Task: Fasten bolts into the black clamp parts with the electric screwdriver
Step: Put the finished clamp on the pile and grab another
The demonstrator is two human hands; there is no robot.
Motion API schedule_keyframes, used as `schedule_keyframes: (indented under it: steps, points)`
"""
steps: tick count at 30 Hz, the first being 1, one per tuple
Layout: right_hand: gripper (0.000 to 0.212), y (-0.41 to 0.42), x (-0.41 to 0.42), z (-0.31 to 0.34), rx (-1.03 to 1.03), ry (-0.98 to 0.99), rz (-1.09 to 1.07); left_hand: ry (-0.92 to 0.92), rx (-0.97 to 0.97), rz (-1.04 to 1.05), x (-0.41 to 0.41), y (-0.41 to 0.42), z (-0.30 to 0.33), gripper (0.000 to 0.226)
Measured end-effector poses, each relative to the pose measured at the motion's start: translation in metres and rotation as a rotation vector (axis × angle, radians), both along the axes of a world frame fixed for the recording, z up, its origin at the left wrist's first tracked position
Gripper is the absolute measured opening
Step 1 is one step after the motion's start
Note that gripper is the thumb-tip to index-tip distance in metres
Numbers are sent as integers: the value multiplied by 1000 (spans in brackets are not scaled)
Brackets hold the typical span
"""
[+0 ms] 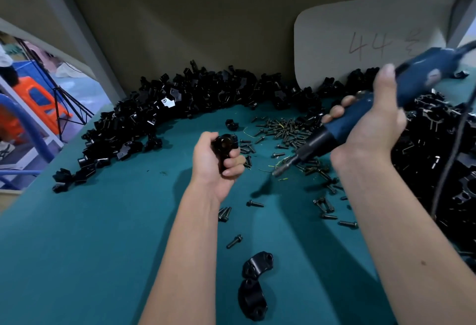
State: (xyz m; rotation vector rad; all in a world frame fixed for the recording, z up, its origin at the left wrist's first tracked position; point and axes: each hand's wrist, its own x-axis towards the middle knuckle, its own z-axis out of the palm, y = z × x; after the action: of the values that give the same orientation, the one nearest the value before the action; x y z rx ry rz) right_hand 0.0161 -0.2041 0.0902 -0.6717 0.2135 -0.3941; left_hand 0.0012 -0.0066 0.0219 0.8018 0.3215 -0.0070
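- Two black half-ring clamp parts [255, 286] lie at the bottom centre of the frame on the green table mat [103, 234], nearest the camera, with their bolt holes showing.
- At frame centre, the left hand [216, 162] curls closed around one black clamp part [225, 144].
- Right of centre, the right hand [373, 123] grips the blue electric screwdriver [360, 116]; its bit tip [279, 170] points down-left, near but apart from the held part.
- Loose bolts [283, 134] are scattered across the middle and lower right of the frame, and a heap of clamp parts [154, 113] arcs across the upper half.
- The part looks rigid, smooth and fairly dense; holding it by its curved body should keep the holes clear.
- A pale board [360, 41] at upper right reads "44", followed by an illegible mark.
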Motion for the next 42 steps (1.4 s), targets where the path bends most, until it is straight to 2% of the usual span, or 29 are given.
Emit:
schedule_keyframes:
  steps: [4, 10, 14, 17, 20, 23, 25, 27, 29, 31, 35, 39, 40, 42]
  points:
    - [24, 19, 8, -23, -245, 83, 195, -21, -138, -37, -4, 11, -1, 19]
    - [24, 38, 12, -58, -475, 239, 423, -15, -85, -60, -5, 11, 1, 18]
    - [31, 38, 18, -70, -749, 341, 386, 55, -71, 47, -3, 8, -1, 20]
    - [41, 30, 23, -71, -1096, 381, 332, 76, 133, 135, 1, 5, -4, 31]
    - [46, 24, 24, -65, -1213, 318, 293, 48, 308, 187, 4, -2, -4, 34]
    - [34, 20, 25, -58, -1411, 268, 192, -3, 372, 202, 3, -14, 2, 40]
    - [34, 14, 26, -51, -1532, 220, 74, -42, 404, 180, 3, -25, 7, 37]
    - [33, 6, 26, -43, -1464, 89, 127, -88, 495, 138, 1, -41, 14, 31]
    - [24, -3, 24, -35, -1207, -42, 344, -135, 640, 100, -2, -62, 17, 31]
    - [15, -20, 27, -28, -1086, -89, 473, -173, 759, 108, -7, -86, 15, 35]
    - [7, -70, 32, -11, -1142, -129, 625, -225, 832, 209, 1, -134, 15, 40]
    - [12, -117, 36, 4, -1331, -70, 487, -177, 781, 201, 22, -182, 32, 38]
    - [13, -128, 39, 9, -1376, -24, 437, -192, 827, 195, 27, -193, 35, 36]
    - [13, -152, 44, 19, -1500, 91, 372, -273, 1044, 159, 34, -212, 39, 32]
